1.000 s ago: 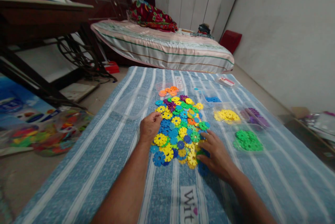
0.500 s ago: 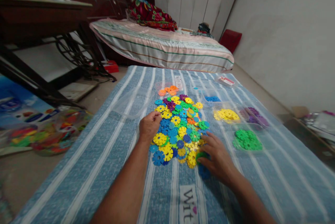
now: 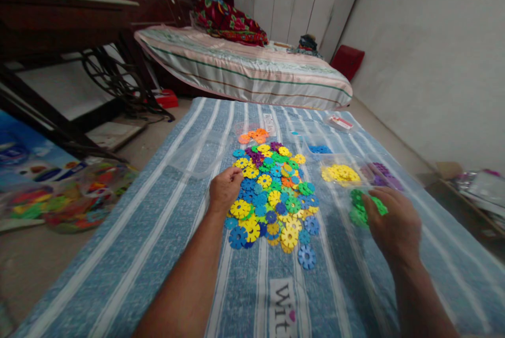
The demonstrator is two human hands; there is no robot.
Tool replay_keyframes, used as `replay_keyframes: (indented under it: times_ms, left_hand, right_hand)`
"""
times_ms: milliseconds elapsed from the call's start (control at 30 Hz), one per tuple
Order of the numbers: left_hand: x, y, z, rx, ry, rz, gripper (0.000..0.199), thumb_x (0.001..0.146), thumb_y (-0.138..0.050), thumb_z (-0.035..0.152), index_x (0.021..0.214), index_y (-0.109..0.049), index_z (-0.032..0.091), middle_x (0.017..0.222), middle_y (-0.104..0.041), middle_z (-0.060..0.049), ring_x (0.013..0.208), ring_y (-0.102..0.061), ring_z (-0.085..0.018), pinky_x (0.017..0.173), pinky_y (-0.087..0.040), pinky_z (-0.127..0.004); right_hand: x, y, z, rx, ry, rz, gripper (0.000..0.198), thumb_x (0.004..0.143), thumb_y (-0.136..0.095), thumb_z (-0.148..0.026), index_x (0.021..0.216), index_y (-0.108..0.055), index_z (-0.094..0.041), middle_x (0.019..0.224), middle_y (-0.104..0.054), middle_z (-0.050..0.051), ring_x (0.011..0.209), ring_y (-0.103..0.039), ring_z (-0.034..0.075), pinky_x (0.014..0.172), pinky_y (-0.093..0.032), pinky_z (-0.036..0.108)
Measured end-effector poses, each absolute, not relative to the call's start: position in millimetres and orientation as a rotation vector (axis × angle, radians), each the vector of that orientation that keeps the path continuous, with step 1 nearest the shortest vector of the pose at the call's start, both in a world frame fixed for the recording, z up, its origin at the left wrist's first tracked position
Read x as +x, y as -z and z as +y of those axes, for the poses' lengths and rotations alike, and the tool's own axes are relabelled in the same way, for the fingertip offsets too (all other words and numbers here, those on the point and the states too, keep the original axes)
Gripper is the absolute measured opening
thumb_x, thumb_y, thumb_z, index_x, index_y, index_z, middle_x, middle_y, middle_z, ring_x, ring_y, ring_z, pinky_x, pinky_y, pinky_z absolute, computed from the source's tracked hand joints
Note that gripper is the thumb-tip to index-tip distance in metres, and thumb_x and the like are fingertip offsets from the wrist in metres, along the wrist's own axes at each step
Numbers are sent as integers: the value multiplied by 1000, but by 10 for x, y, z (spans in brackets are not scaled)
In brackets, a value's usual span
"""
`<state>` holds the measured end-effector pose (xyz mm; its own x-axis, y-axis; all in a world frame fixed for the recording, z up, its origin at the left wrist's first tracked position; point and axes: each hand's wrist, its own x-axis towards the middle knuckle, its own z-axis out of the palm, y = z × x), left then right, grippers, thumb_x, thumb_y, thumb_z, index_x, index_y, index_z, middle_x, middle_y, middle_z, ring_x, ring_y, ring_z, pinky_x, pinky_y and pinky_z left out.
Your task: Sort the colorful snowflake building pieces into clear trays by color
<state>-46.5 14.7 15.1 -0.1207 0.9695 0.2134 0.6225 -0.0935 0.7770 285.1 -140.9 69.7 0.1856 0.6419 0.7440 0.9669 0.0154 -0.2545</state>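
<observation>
The right hand [image 3: 395, 219] partly hides the green pieces [image 3: 358, 206]; the bottom edge crops the printed label [image 3: 282, 304].

On the worktop [image 3: 138, 254], the main pile of discs [image 3: 272, 198] lies between the left grip [image 3: 225, 190] and the right grip [image 3: 394, 219]. The right grip is over a smaller heap [image 3: 358, 212]; another heap [image 3: 341, 173] lies beyond it. A container [image 3: 197, 156] sits beyond the left grip, and the bed [image 3: 252, 75] beyond both grips, past the worktop.
</observation>
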Motion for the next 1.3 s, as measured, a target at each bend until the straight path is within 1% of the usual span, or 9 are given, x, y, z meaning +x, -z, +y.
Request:
replay_keyframes:
  times_ms: [100,200,300,433,600,733,1000,1200,1300]
  left_hand:
    - [-467,-154,150,1739,-1084,1757,28,76,-49,35,87,-70,19,74,-69,-1,70,-62,-16,64,-44,-24]
    - [-472,-152,154,1738,-1080,1748,28,76,-49,35,87,-70,19,72,-68,0,68,-62,-16,64,-44,-24]
    - [-478,-149,156,1721,-1086,1750,29,75,-50,36,88,-70,19,72,-68,0,69,-62,-16,63,-45,-24]
    - [-485,-151,158,1716,-1094,1747,30,75,-50,36,89,-70,19,74,-69,-1,72,-64,-17,64,-45,-24]
    - [-497,-145,172,1704,-1100,1746,29,75,-50,36,89,-70,20,78,-71,-1,74,-64,-17,65,-46,-24]
    - [-500,-123,183,1715,-1106,1738,28,75,-50,36,89,-70,20,75,-70,0,74,-64,-17,65,-46,-23]
    - [-475,-133,153,1714,-1086,1755,25,77,-50,33,86,-70,21,71,-68,1,68,-62,-15,63,-45,-23]
    - [-457,-159,115,1736,-1078,1763,25,78,-49,31,87,-70,20,77,-70,-1,72,-63,-15,66,-45,-24]
    - [-445,-174,100,1740,-1062,1785,24,79,-49,30,87,-70,20,77,-70,-1,73,-64,-16,68,-45,-24]
  right_hand:
    - [2749,-607,-1413,-1672,568,-1611,18,86,-57,-32,83,-67,-17,88,-68,11,89,-64,27,83,-52,46]
    - [2392,-464,-1411,-1575,396,-1787,16,87,-55,-29,91,-67,-18,100,-67,12,106,-59,28,91,-49,47]
    - [2031,-360,-1351,-1569,262,-1927,20,86,-56,-28,100,-66,-18,112,-64,13,119,-51,30,96,-47,48]
    - [1778,-314,-1184,-1722,189,-2026,30,82,-61,-29,107,-65,-14,121,-61,16,125,-44,35,97,-44,50]
    - [1710,-254,-1042,-1828,207,-2034,29,82,-62,-27,108,-65,-15,120,-62,15,124,-45,33,98,-42,48]
    - [1724,-198,-1051,-1713,273,-2006,16,88,-55,-22,97,-66,-17,113,-64,12,122,-47,29,99,-40,46]
    - [2000,-341,-1152,-1485,506,-1852,13,89,-53,-18,88,-65,-22,99,-69,6,109,-58,23,95,-42,45]
    - [2690,-574,-1356,-1720,861,-1553,11,86,-57,-23,82,-65,-18,91,-69,10,96,-63,29,87,-44,48]
    - [2703,-578,-1399,-1734,851,-1547,10,84,-58,-24,83,-66,-18,90,-69,11,94,-63,29,86,-45,49]
